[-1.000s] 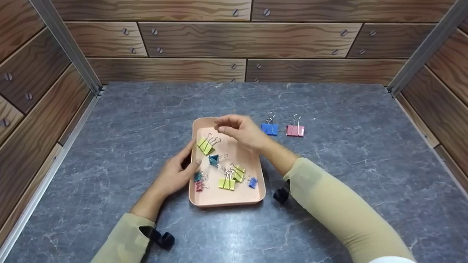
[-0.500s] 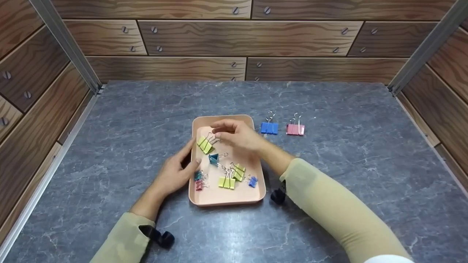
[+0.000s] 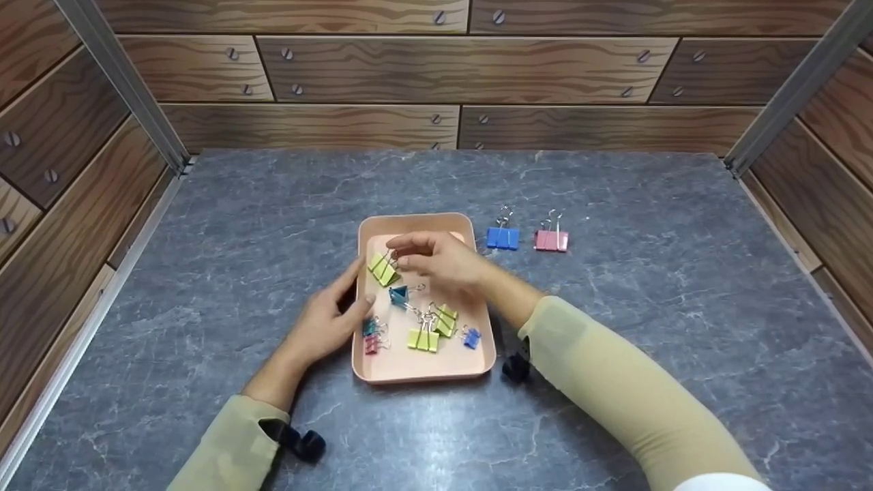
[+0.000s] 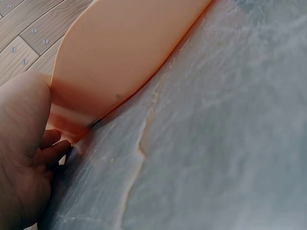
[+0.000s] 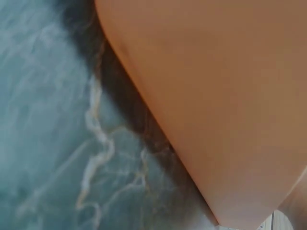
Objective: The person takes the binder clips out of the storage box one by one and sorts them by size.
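Observation:
A peach tray (image 3: 423, 372) lies on the table in the head view. My left hand (image 3: 327, 327) grips its left wall, thumb over the rim and fingers outside; in the left wrist view fingers show at the tray's lower edge. Inside the tray, my right hand (image 3: 447, 262) is over the far end, thumb and forefinger apart around the wire handles of a yellow-green binder clip (image 3: 384, 269). Nearer lie a teal binder clip (image 3: 398, 294), two more yellow-green binder clips (image 3: 423, 340), a small blue binder clip (image 3: 471, 337) and small teal and red binder clips (image 3: 371, 344).
Right of the tray's far end, a large blue binder clip (image 3: 502, 239) and a pink binder clip (image 3: 551, 241) stand on the grey marbled table (image 3: 614, 293). Wood-patterned panels (image 3: 464, 68) close off the back and both sides.
My right hand has moved left and nearer to me, down from over the tray's far rim to the handles of the far yellow-green binder clip. My left hand has stayed on the tray.

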`<state>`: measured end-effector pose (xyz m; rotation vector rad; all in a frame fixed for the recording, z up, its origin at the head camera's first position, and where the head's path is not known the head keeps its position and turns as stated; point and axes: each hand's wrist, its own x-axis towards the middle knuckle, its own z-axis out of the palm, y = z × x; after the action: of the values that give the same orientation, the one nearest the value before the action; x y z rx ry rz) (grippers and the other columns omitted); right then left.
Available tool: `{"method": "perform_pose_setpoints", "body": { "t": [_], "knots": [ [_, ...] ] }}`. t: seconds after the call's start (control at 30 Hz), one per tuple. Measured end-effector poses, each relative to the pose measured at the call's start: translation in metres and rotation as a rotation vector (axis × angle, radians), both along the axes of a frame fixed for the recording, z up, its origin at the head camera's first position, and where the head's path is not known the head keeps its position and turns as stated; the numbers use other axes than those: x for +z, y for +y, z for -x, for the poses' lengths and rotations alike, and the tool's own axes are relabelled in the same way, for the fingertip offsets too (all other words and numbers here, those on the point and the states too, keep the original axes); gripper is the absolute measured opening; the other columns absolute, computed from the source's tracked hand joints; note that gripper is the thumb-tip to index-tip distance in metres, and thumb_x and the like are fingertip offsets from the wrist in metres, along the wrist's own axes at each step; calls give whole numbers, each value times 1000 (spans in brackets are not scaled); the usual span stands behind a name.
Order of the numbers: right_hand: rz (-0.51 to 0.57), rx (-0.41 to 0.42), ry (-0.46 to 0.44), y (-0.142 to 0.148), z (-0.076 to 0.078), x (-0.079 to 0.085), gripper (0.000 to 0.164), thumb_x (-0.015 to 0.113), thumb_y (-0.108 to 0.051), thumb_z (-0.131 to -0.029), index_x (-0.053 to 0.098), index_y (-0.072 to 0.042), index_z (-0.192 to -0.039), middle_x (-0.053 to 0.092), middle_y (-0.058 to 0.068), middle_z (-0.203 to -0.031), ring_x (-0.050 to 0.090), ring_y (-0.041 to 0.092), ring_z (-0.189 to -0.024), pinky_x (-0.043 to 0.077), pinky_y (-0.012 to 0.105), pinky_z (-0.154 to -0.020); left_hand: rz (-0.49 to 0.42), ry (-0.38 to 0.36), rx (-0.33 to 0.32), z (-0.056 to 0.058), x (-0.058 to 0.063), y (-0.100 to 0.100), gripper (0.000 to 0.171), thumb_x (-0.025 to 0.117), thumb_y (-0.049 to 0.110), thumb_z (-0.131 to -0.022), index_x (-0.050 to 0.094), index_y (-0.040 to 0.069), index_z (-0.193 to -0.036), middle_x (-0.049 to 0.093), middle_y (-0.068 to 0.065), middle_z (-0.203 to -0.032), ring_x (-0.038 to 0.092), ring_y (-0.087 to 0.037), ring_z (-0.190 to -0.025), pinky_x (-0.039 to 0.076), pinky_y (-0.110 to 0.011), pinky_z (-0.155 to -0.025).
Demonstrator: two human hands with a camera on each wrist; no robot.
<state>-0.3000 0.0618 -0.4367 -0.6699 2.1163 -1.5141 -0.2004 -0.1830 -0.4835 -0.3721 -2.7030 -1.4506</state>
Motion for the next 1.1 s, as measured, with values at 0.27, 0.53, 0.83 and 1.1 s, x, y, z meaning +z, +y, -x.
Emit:
{"method": "perform_pose_setpoints", "body": {
  "t": [0.27,0.53,0.83,1.1],
  "knots": [
    [-13,13,34,0,1,-3,38,67,-8,-104,66,-5,-142,72,12,-134,68,24,-122,54,31,-104,-6,-3,2,0,1,0,71,67,34,-104,36,25,-168,46,-14,-162,46,-34,-147,35,-53,-122],
    [-34,4,51,1,1,-4,38,68,-11,-104,67,-4,-142,72,8,-133,68,21,-120,53,32,-105,-6,0,3,0,0,0,71,67,34,-105,35,26,-168,46,-14,-162,46,-35,-147,35,-53,-122],
    [-45,-10,49,1,1,-4,36,70,-14,-103,70,-9,-139,72,5,-134,67,19,-121,52,31,-106,-5,0,4,1,-2,0,72,68,34,-104,35,26,-168,46,-16,-162,46,-36,-147,35,-54,-122],
    [-33,-30,47,2,1,-2,33,68,-11,-104,72,-7,-136,74,6,-132,68,19,-121,53,30,-105,-12,4,-3,1,-1,0,72,68,33,-104,35,26,-168,45,-15,-163,46,-36,-147,34,-53,-123]
  ]
}}
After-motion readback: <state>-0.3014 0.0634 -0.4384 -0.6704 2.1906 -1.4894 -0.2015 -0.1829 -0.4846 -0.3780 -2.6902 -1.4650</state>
